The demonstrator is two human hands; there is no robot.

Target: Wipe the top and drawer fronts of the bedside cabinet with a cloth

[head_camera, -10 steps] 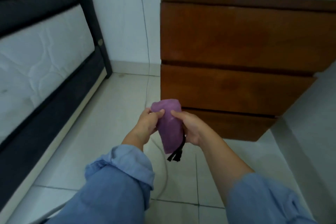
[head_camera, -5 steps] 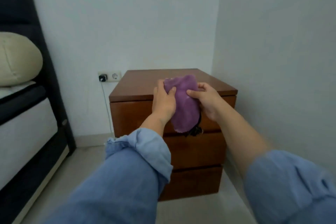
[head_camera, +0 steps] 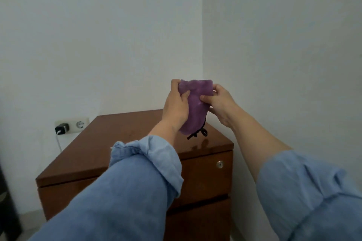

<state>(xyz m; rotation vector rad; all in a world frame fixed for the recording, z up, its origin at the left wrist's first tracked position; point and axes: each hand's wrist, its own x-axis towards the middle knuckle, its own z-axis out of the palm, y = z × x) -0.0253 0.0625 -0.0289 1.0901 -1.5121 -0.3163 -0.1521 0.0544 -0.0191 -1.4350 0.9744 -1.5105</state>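
A brown wooden bedside cabinet (head_camera: 109, 139) stands in the corner of the room, its top bare and glossy. Its top drawer front (head_camera: 205, 178) carries a small round metal lock. I hold a purple cloth (head_camera: 195, 111) with a black loop at its lower end in the air above the back right part of the top. My left hand (head_camera: 175, 106) grips the cloth's left side and my right hand (head_camera: 220, 102) pinches its right edge. The cloth hangs clear of the wood. My left sleeve hides much of the drawer fronts.
White walls meet in a corner right behind the cabinet. A wall socket (head_camera: 72, 125) with a black charger and white cable sits left of the cabinet. A dark bed frame edge (head_camera: 7, 207) shows at the lower left.
The view has risen from the floor and drawers to the cabinet top. Both hands have lifted the cloth from in front of the drawers to above the top.
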